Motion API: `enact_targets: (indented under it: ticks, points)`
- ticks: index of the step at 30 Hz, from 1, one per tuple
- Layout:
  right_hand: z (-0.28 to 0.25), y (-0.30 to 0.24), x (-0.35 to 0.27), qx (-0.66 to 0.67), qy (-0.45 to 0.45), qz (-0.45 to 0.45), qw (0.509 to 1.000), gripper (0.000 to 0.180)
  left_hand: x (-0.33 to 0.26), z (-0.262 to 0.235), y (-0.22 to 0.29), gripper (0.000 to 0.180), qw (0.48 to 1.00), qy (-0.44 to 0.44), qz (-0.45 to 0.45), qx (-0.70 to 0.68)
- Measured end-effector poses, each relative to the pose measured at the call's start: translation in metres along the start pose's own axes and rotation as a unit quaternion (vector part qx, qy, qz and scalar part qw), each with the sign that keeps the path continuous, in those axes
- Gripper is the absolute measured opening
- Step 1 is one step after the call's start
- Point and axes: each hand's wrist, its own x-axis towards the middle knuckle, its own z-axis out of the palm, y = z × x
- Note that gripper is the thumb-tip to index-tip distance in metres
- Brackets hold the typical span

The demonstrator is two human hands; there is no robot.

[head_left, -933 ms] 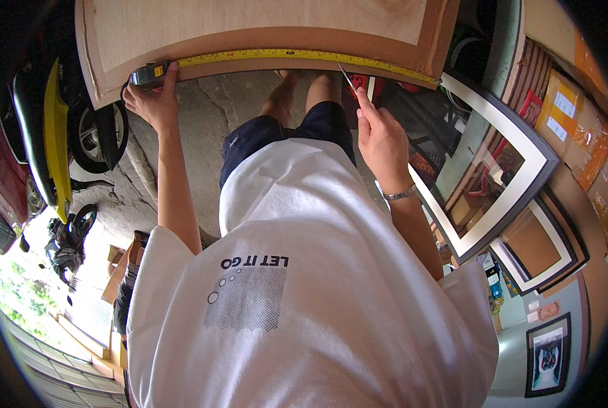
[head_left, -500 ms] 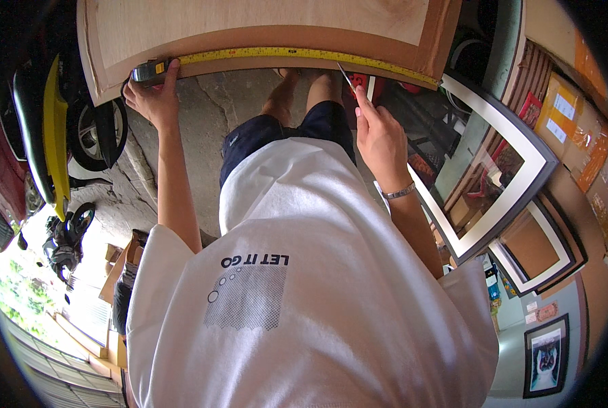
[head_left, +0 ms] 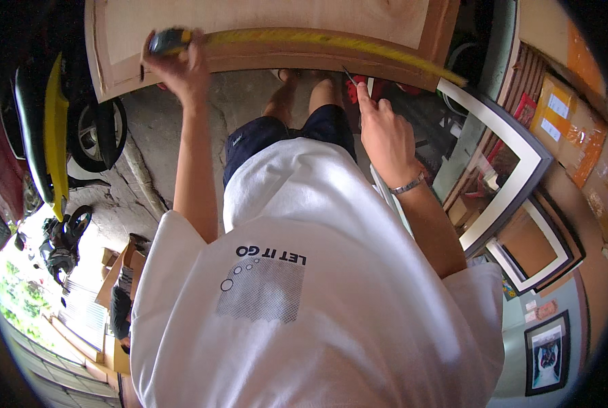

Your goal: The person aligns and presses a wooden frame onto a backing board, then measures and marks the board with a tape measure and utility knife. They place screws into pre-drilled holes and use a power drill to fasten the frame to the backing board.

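Tape (head_left: 170, 41): dark case (head_left: 166, 43), yellow blade (head_left: 304, 37) drawn out long, motion-blurred. Left hand (head_left: 185, 78): grip closed round case. Right hand (head_left: 387, 132): grip on slim pointed tool (head_left: 349, 75).

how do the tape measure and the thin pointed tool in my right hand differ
The tape measure has a chunky case and a long yellow blade drawn out; the thin pointed tool shows only a short, slender part.
The tape measure is in the left hand, motion-blurred; the thin pointed tool, in the right hand, looks sharper.
Both are handheld, and both overlap the board in this view.
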Motion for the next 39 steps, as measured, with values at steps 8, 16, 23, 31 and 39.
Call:
enact_targets:
  ticks: [8, 16, 23, 31, 39]
  points:
    - [-0.018, 0.002, 0.013, -0.13, -0.026, -0.077, 0.988, 0.051, 0.052, 0.086, 0.052, 0.055, 0.997, 0.062, -0.053, 0.004]
    - [-0.032, 0.001, 0.026, -0.269, -0.042, -0.162, 0.949, 0.047, 0.011, 0.058, 0.042, 0.068, 0.921, 0.092, 0.013, 0.377]
    - [-0.061, -0.01, 0.045, -0.331, -0.094, -0.222, 0.912, 0.048, -0.116, 0.079, 0.047, 0.068, 0.835, -0.002, -0.522, -0.173]
    - [-0.065, -0.031, 0.055, -0.307, -0.133, -0.157, 0.929, 0.045, -0.102, 0.098, 0.049, 0.057, 0.778, 0.033, -0.56, -0.281]
    - [-0.086, -0.023, 0.093, -0.126, -0.166, -0.124, 0.97, 0.022, -0.125, 0.105, 0.022, 0.059, 0.824, 0.008, -0.516, -0.234]
